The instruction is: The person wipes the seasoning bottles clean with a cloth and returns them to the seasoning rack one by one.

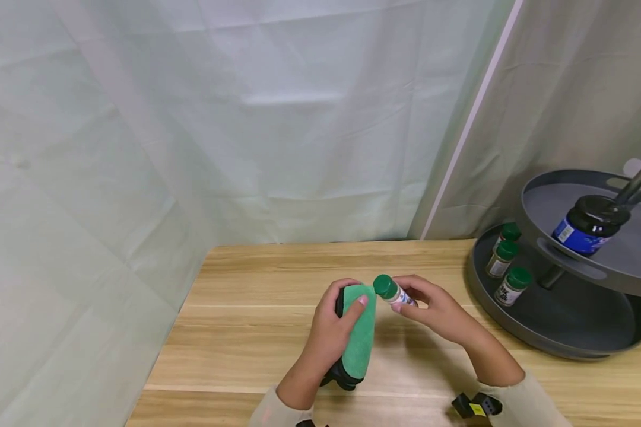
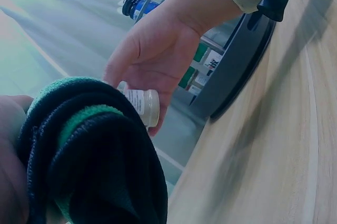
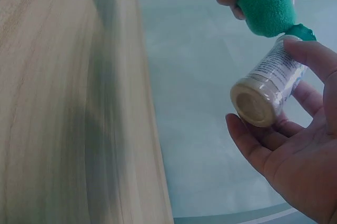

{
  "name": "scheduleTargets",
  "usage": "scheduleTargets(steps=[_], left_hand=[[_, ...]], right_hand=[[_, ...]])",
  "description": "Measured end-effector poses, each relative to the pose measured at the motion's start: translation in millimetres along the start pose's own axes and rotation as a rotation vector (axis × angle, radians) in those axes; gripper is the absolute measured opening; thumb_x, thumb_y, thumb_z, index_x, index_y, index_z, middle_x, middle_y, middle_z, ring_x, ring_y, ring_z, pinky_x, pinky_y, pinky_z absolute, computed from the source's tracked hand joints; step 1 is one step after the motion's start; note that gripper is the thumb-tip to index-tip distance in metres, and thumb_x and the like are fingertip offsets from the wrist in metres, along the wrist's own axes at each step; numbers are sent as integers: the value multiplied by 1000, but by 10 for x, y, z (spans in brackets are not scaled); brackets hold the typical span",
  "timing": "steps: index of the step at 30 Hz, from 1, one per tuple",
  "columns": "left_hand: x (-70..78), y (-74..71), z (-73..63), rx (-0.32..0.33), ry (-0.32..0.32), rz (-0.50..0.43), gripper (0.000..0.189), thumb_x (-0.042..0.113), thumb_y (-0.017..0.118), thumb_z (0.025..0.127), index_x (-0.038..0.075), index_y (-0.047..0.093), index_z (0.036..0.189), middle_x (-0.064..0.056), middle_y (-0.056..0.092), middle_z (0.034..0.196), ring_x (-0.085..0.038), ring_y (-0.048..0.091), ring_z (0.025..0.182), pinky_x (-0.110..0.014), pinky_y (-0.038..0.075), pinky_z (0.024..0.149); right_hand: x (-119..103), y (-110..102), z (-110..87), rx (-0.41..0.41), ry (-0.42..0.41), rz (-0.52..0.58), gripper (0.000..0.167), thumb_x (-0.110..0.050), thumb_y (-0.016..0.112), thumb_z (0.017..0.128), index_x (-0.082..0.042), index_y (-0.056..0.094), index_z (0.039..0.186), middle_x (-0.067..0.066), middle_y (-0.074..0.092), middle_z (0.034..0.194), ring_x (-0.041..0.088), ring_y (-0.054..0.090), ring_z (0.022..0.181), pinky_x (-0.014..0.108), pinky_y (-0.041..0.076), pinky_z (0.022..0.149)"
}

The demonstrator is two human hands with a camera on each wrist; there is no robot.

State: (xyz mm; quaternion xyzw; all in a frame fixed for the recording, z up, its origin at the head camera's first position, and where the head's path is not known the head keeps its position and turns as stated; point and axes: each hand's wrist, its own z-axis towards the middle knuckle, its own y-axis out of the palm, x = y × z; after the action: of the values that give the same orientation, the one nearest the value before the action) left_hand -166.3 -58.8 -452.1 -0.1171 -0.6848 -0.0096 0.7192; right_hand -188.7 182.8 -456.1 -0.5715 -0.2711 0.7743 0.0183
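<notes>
My left hand (image 1: 331, 326) grips a folded cloth (image 1: 359, 338), green on its face and black at the edge, above the wooden table. In the left wrist view the cloth's dark folds (image 2: 110, 155) fill the lower left. My right hand (image 1: 432, 305) holds a small spice jar (image 1: 400, 295) with a green cap (image 1: 386, 286), tilted toward the cloth. Seen in the right wrist view, the jar (image 3: 268, 82) is pinched between thumb and fingers, its base turned to the camera. The cap's end is at the cloth's edge; whether they touch, I cannot tell.
A grey two-tier round rack (image 1: 561, 350) stands at the right. Several green-capped jars (image 1: 511, 286) sit on its lower tier. A dark jar with a blue label (image 1: 587, 228) is on the upper tier. Pale curtains (image 1: 310, 148) hang behind the wooden table (image 1: 235, 332).
</notes>
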Motion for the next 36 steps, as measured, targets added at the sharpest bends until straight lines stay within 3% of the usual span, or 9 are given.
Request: scheduleTargets(steps=[5,16,25,32,36], left_hand=[[2,-12,6,8,-1,0,35,46,64,97,33,56,129,-2,60,122,-22,60,102,-37,53,82],[4,-50,21,24,29,13,31,43,66,97,32,60,126,-2,58,122,-22,60,99,-37,54,81],[18,-75,27,50,57,56,31,40,69,95,28,63,124,-2,58,119,-21,60,98,-36,53,80],[27,-86,23,39,75,73,31,39,70,95,25,65,123,-2,59,115,-19,61,96,-34,54,79],[35,-87,21,35,77,76,28,40,71,95,29,66,120,-1,60,115,-19,60,99,-33,54,80]], right_hand=[[-9,-4,-18,-4,0,26,38,-20,70,96,-27,63,133,-1,64,119,15,59,101,27,50,90],[-22,-29,-47,-61,-13,53,38,-15,69,96,-23,64,133,7,61,107,17,57,89,29,54,73],[-2,-22,-54,-94,-65,35,39,-12,70,95,-21,65,133,5,60,104,13,57,87,27,54,72],[1,-8,-53,-159,-42,31,40,-14,70,95,-21,64,134,5,68,114,12,63,91,29,57,76],[24,7,-45,-190,-49,29,40,-15,71,95,-21,64,134,3,69,111,11,64,91,28,57,77]])
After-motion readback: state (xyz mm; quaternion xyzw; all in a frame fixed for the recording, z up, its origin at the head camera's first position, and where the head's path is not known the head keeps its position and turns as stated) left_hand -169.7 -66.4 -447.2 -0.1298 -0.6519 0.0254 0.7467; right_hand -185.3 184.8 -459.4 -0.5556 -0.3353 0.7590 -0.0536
